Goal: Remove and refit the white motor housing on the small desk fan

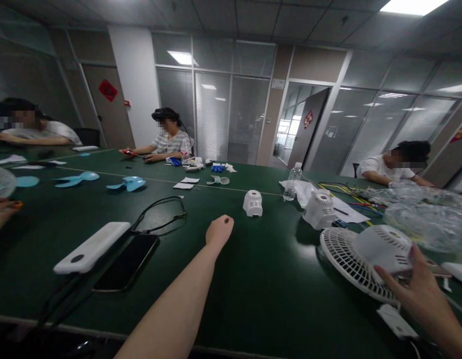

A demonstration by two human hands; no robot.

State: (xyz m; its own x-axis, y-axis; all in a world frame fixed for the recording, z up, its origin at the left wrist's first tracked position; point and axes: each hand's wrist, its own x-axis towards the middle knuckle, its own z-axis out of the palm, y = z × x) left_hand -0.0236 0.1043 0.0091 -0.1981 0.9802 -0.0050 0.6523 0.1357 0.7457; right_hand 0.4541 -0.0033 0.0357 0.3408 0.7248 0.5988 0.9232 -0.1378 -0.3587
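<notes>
Currently, a white fan (346, 259) is gripped by its housing (382, 247) at the right of the tabletop (261, 279), between the right hand's (399, 259) thumb and fingers. The left hand (219, 230) is curled closed near a white cover (252, 203); whether anything is enclosed cannot be told.

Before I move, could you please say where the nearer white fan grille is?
The grille lies at right in the head view, under the white housing the right hand touches.
</notes>
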